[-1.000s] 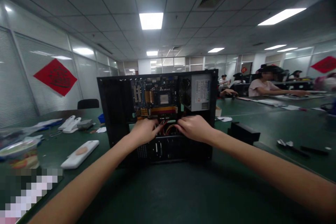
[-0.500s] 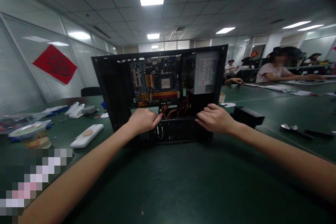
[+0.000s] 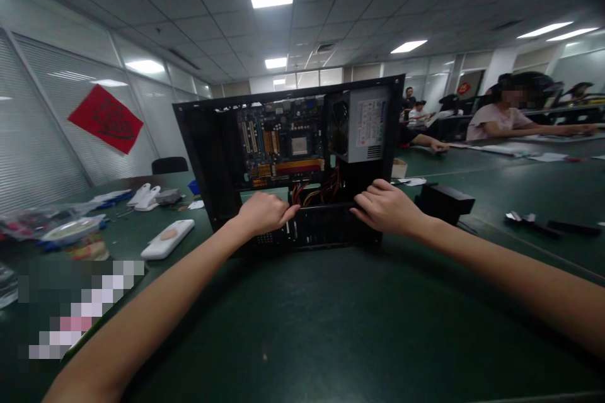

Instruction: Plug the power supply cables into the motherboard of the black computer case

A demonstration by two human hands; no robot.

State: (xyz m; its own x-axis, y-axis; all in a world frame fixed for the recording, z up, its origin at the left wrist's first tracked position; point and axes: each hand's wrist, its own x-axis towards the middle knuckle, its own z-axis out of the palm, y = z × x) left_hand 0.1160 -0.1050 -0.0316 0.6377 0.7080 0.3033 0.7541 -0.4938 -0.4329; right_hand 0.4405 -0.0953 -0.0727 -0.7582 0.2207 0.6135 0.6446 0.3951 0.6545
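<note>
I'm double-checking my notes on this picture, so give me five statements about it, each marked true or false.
1. The left hand and right hand are both on the black computer case. True.
2. The open side of the case faces away from the camera. False: it faces the camera, showing the motherboard.
3. A power supply sits in the case's upper right. True.
4. The thick white slab is right of the case. False: the thick white slab lies to its left.
</note>
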